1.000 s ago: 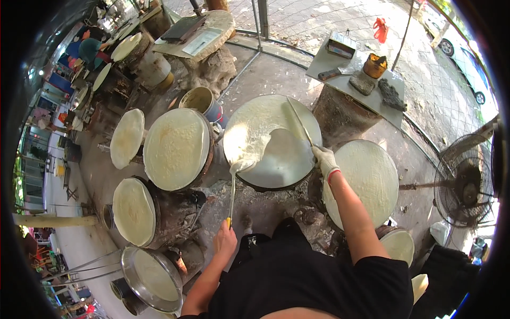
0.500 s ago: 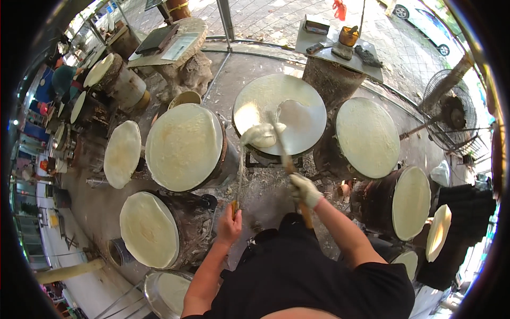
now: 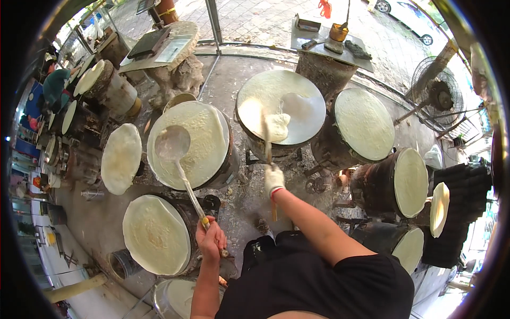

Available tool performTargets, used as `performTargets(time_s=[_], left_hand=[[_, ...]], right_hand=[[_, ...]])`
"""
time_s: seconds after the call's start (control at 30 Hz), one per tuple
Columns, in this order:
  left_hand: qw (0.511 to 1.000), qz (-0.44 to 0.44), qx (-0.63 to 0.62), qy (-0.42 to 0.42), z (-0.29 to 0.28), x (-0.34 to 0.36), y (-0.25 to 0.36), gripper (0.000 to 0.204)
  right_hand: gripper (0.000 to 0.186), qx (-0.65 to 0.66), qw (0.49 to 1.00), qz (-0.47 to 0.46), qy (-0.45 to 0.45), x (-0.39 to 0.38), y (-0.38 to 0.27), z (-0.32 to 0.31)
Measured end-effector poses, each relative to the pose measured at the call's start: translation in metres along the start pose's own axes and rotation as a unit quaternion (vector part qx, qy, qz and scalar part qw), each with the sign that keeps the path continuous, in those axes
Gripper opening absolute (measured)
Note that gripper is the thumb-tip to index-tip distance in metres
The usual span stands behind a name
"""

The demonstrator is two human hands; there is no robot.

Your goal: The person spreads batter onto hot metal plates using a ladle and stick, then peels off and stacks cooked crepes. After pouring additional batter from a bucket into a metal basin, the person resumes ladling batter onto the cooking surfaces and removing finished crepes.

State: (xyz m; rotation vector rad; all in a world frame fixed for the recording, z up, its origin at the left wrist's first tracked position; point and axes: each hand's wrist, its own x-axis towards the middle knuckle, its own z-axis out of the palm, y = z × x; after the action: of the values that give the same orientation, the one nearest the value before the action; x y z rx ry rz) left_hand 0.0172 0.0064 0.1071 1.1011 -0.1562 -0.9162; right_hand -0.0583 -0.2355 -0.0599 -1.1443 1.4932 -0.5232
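Ladle (image 3: 172,144) in the left hand (image 3: 211,239): bare fingers are wrapped tight round the near end of its long handle, and its round bowl rests flat on the pale batter sheet covering the wide drum (image 3: 191,144) to the far left of the person. The right hand (image 3: 274,178), in a white glove, is closed round a thin stick (image 3: 267,139) that reaches far over the next round steamer top (image 3: 281,106), where a folded lump of pale sheet (image 3: 277,126) hangs touching the stick near the middle of the grey surface. More round tops coated with the same pale sheet ring the person: one near left (image 3: 155,234), a smaller tilted one (image 3: 121,158) further left, one to the far right (image 3: 364,123), and two tilted on edge at the right (image 3: 410,182). A standing fan (image 3: 439,97) is at the far right, and a small grey tabletop (image 3: 319,38) with a yellow pot (image 3: 338,32) sits beyond the steamers. The ground between the drums is dirty concrete strewn with scraps.
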Motion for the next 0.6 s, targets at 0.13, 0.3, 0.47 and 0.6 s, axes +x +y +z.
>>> performTargets(time_s=[0.13,0.3,0.47,0.6], left_hand=[[1.000,-0.003,-0.006,0.010,-0.012,-0.013,-0.007,0.018],[0.998,-0.047,-0.030,-0.008,0.024,-0.016,-0.010,0.021],[0.995,-0.073,-0.053,-0.040,0.055,-0.022,-0.029,0.022],[0.992,-0.081,-0.080,-0.055,0.090,-0.024,-0.053,0.020]], right_hand=[[0.034,0.127,0.989,0.069,0.040,-0.002,0.001,-0.015],[0.037,0.068,0.996,-0.037,0.040,0.026,0.047,-0.037],[0.038,0.049,0.998,-0.034,-0.033,0.065,0.024,-0.110],[0.042,-0.130,0.971,-0.057,-0.192,0.068,0.042,-0.158]])
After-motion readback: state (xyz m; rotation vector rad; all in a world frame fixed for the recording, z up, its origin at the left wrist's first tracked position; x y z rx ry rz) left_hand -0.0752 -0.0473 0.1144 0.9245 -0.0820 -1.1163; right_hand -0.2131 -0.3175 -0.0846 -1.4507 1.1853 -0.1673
